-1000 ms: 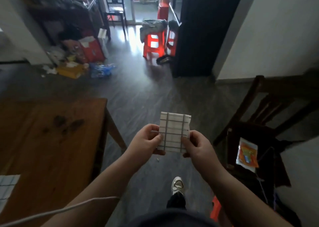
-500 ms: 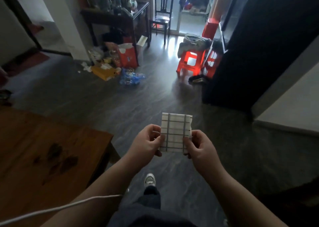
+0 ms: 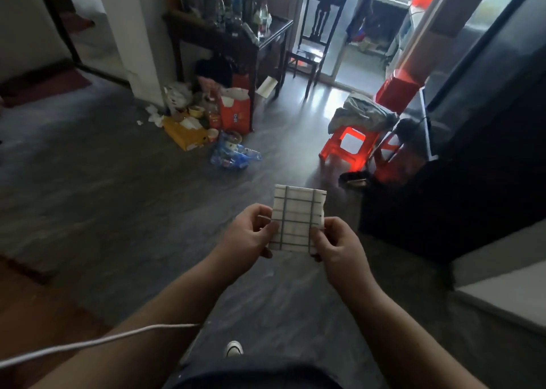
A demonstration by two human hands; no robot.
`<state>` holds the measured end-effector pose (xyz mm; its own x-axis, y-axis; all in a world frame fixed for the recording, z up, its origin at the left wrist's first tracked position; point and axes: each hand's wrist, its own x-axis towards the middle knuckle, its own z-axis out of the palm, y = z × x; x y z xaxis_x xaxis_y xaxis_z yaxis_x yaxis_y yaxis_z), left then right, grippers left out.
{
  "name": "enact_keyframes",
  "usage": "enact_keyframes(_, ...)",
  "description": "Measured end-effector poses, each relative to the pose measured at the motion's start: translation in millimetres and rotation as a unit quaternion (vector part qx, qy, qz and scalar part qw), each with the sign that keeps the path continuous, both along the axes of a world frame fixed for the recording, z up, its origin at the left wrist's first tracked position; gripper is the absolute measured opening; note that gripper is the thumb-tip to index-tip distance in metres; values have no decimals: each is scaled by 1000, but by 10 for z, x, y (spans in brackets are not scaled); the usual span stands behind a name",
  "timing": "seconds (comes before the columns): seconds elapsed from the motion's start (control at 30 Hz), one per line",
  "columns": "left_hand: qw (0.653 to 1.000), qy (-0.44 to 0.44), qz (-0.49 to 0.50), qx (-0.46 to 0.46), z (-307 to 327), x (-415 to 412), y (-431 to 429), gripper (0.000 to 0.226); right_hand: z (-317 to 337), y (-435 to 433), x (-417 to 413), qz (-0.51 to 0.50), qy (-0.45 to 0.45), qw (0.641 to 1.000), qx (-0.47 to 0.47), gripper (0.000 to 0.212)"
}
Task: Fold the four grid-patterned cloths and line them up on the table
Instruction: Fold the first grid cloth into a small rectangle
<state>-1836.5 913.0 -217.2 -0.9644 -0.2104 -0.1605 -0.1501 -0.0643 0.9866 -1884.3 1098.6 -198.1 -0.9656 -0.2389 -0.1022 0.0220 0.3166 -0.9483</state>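
Note:
A small folded white cloth with a dark grid pattern (image 3: pixel 297 217) is held up in front of me over the grey floor. My left hand (image 3: pixel 251 235) pinches its lower left edge. My right hand (image 3: pixel 339 244) pinches its lower right edge. Only a dark brown corner of the wooden table (image 3: pixel 26 314) shows at the lower left edge. No other grid cloth is in view.
Red plastic stools (image 3: pixel 351 143) with grey clothing on top stand ahead to the right beside a dark cabinet (image 3: pixel 458 167). Boxes, bags and bottles (image 3: pixel 212 122) lie on the floor by a dark side table. A white cable (image 3: pixel 88 343) crosses my left forearm.
My view has swung left and up: the chair on the right and most of the table have left the frame. Both hands keep holding the folded cloth the same way.

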Motion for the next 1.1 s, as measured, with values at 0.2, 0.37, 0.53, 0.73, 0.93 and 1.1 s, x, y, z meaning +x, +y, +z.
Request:
enact_keyframes(0.2, 995, -35, 92, -7, -134, -585, -677, 9, -135, -816, -969, 93, 1, 995, 41, 11)
enact_keyframes(0.37, 975, -53, 214, -29, -318, -1001, -1219, 4, -302, -1612, -1771, 203, 15, 973, 108, 8)
enact_keyframes(0.53, 916, -107, 384, -53, -440, -1237, -1656, 7, -470, -2619, -2413, 364, 52, 916, 161, 18)
enact_keyframes(0.73, 805, -166, 568, -29, -400, -870, -1847, 4, -466, -3603, -2290, 567, 62, 806, 159, 15)
enact_keyframes(0.93, 667, -207, 716, 0, -435, -33, -1569, 4, -599, -4008, -1396, 726, 54, 667, 158, 19)
enact_keyframes(1.1, 553, -195, 807, 70, -583, 748, -1149, 3, -777, -4079, -360, 817, 72, 548, 162, 15)
